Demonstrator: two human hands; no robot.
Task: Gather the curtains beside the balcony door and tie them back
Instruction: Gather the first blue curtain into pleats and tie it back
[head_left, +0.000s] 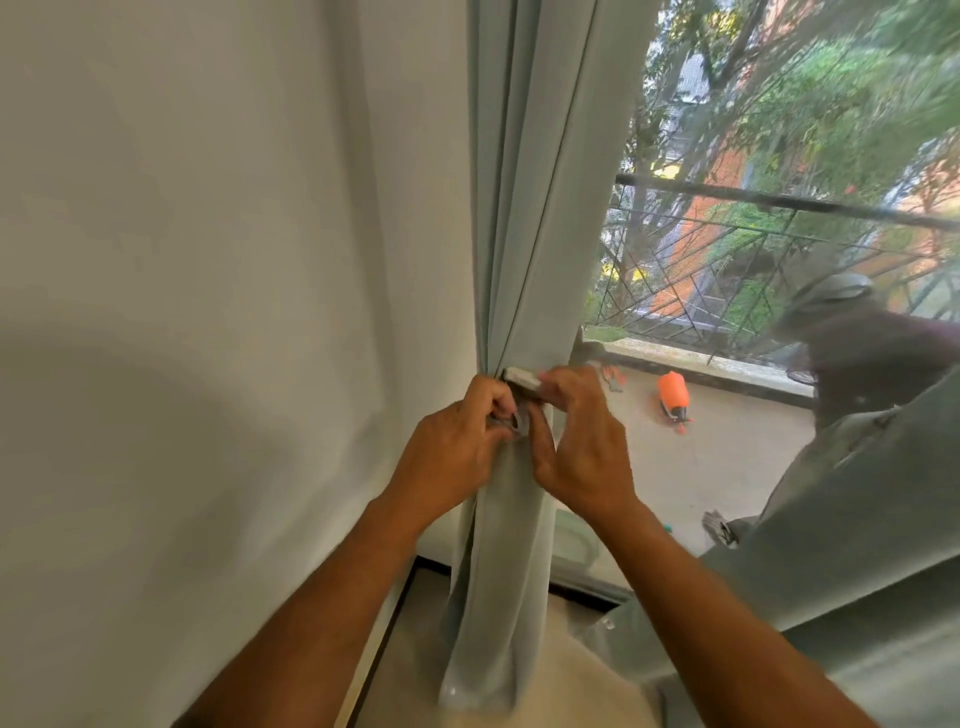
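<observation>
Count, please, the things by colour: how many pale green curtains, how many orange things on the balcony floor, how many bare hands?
Pale green fabric curtains: 2, the gathered curtain by the white wall and a loose curtain at right.
Orange things on the balcony floor: 1, an orange plastic object.
Bare hands: 2, left hand and right hand, both on the grey tie-back band.
Total: 5.

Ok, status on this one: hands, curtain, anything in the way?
Left hand and right hand both gripping the tieback. Curtain bunched against the wall, band wrapped around it, not seen fastened. Nothing in the way.
</observation>
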